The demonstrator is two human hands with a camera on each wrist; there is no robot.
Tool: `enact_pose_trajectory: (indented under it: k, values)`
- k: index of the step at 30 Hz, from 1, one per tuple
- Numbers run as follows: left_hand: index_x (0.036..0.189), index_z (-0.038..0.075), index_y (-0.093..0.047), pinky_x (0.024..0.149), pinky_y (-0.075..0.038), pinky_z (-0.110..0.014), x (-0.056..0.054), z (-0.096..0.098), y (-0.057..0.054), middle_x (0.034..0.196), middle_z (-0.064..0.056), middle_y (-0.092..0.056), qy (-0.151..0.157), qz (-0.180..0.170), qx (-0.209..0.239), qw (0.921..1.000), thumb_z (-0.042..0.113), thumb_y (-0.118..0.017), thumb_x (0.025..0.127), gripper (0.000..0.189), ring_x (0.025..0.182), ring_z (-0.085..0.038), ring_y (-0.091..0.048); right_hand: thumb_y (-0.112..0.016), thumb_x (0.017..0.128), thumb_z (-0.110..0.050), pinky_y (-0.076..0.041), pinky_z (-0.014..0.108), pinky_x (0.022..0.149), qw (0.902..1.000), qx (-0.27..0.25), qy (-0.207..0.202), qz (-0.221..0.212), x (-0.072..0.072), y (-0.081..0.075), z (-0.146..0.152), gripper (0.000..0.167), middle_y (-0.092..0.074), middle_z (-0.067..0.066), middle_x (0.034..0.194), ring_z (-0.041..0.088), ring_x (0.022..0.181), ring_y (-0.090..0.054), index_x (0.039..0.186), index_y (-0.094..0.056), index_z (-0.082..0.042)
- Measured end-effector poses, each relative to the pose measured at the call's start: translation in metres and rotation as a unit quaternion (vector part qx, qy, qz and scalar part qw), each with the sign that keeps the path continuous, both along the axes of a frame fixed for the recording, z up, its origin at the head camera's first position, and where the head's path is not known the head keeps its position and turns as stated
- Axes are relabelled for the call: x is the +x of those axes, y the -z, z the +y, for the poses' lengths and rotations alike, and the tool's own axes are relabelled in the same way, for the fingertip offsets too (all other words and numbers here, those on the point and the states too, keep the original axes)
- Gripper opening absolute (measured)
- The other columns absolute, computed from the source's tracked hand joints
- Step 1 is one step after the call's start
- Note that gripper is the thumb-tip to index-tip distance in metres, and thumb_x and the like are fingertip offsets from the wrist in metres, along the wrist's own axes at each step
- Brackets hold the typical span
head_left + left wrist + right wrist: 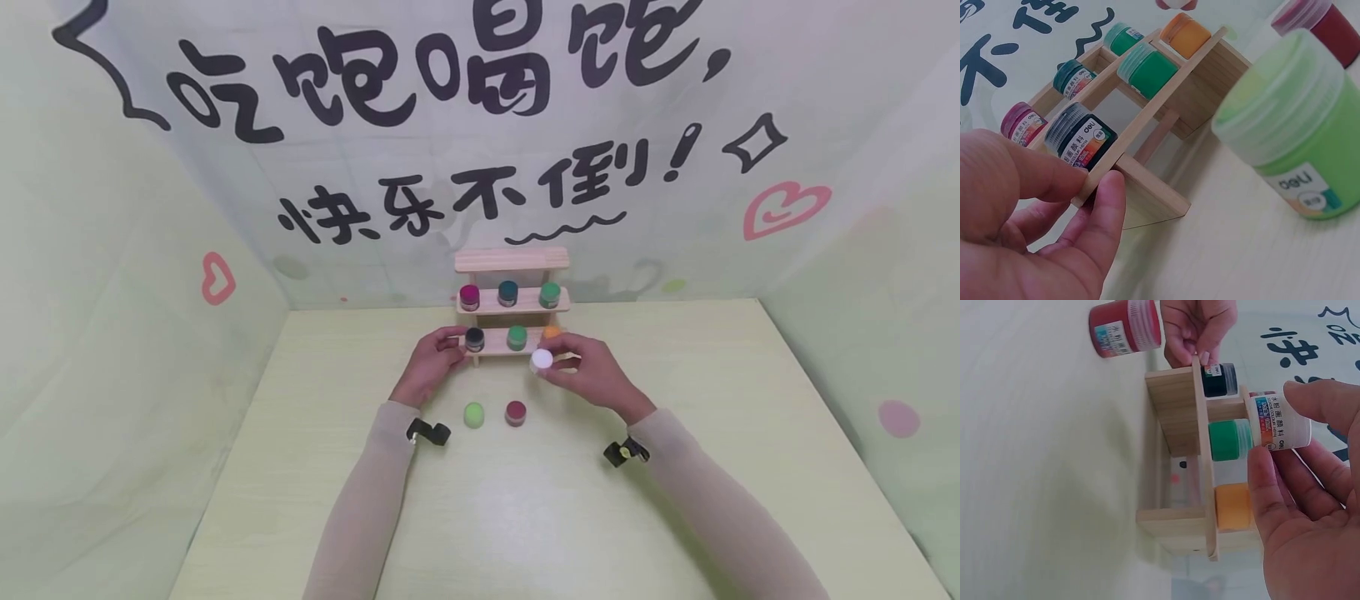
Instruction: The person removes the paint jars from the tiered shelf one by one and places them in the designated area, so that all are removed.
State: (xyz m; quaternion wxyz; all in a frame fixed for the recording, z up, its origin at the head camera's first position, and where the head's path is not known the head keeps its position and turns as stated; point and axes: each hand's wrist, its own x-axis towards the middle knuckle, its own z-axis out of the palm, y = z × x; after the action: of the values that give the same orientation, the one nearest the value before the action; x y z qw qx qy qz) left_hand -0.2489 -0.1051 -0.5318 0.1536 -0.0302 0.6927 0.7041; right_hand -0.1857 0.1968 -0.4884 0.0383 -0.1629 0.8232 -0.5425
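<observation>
White paint jar (542, 360), at five o'clock from the wooden rack (529, 302), is pinched in the right hand (592, 369); the left hand (433, 362) grips the rack's eight-o'clock corner.

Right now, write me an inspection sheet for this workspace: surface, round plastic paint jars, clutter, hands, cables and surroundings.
Surface: pale, flat tabletop, bearing a three-tier pale wooden rack.
Job's things: middle shelf, round magenta jar, dark teal jar, green jar; bottom shelf, near-black jar, second green jar, orange jar; on the tabletop, light-green jar, dark-red jar.
Clutter: nothing seen.
Left hand: pinches the bottom shelf's left end.
Right hand: holds a round white plastic jar close to the rack.
Cables: nothing seen.
Surroundings: pale fabric-like backdrop with black Chinese lettering and pink hearts.
</observation>
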Motion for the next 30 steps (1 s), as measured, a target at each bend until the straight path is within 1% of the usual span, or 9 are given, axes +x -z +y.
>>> enact_pose_trajectory:
  k: [4, 10, 16, 21, 28, 30]
  values:
    - [0.141, 0.007, -0.064, 0.101, -0.065, -0.032, 0.0, 0.0, 0.001, 0.122, -0.017, -0.064, 0.0, -0.003, 0.001, 1.0, -0.006, -0.062, 0.097, 0.046, 0.106, -0.02, -0.068, -0.086, 0.089, -0.012, -0.066, 0.023, 0.09, 0.9999, 0.001, 0.003, -0.012, 0.004, 0.009, 0.004, 0.036, -0.073, 0.013, 0.119, 0.03, 0.11, -0.069, 0.122, -0.073, -0.005]
    - [0.141, 0.006, -0.064, 0.1, -0.065, -0.032, -0.001, 0.0, 0.001, 0.124, -0.018, -0.064, 0.003, 0.006, -0.001, 1.0, -0.006, -0.063, 0.096, 0.046, 0.107, -0.02, -0.068, -0.086, 0.089, -0.014, -0.066, 0.025, 0.091, 0.9997, 0.014, 0.007, -0.018, 0.01, 0.015, 0.008, 0.035, -0.073, 0.011, 0.118, 0.028, 0.111, -0.069, 0.121, -0.073, -0.006]
    - [0.14, 0.007, -0.064, 0.101, -0.065, -0.033, -0.003, 0.0, 0.003, 0.125, -0.019, -0.065, 0.001, 0.007, 0.001, 1.0, -0.008, -0.062, 0.095, 0.047, 0.107, -0.02, -0.068, -0.085, 0.089, -0.01, -0.066, 0.024, 0.091, 0.9995, 0.01, 0.007, -0.031, 0.017, 0.024, 0.014, 0.038, -0.072, 0.016, 0.125, 0.031, 0.111, -0.07, 0.123, -0.072, -0.003]
    - [0.14, 0.006, -0.064, 0.103, -0.064, -0.035, -0.002, 0.0, 0.004, 0.126, -0.02, -0.066, 0.003, 0.007, 0.002, 1.0, -0.008, -0.062, 0.096, 0.047, 0.108, -0.021, -0.068, -0.086, 0.087, -0.008, -0.066, 0.024, 0.09, 0.9991, 0.017, 0.002, -0.039, 0.024, 0.031, 0.019, 0.038, -0.074, 0.015, 0.12, 0.031, 0.111, -0.071, 0.122, -0.073, -0.003]
    - [0.14, 0.007, -0.064, 0.101, -0.065, -0.033, -0.001, 0.0, 0.004, 0.122, -0.017, -0.063, 0.004, 0.007, -0.001, 1.0, -0.009, -0.059, 0.095, 0.048, 0.108, -0.021, -0.067, -0.085, 0.088, -0.01, -0.067, 0.029, 0.092, 0.9976, 0.048, -0.011, -0.048, 0.031, 0.036, 0.027, 0.034, -0.074, 0.011, 0.118, 0.026, 0.11, -0.07, 0.12, -0.074, -0.008]
    - [0.14, 0.006, -0.064, 0.101, -0.064, -0.033, -0.001, 0.0, 0.004, 0.121, -0.016, -0.063, 0.004, 0.009, -0.001, 1.0, -0.009, -0.059, 0.095, 0.048, 0.108, -0.021, -0.067, -0.085, 0.088, -0.009, -0.067, 0.029, 0.092, 0.9968, 0.058, -0.014, -0.053, 0.032, 0.038, 0.029, 0.034, -0.075, 0.009, 0.117, 0.024, 0.108, -0.07, 0.12, -0.074, -0.009]
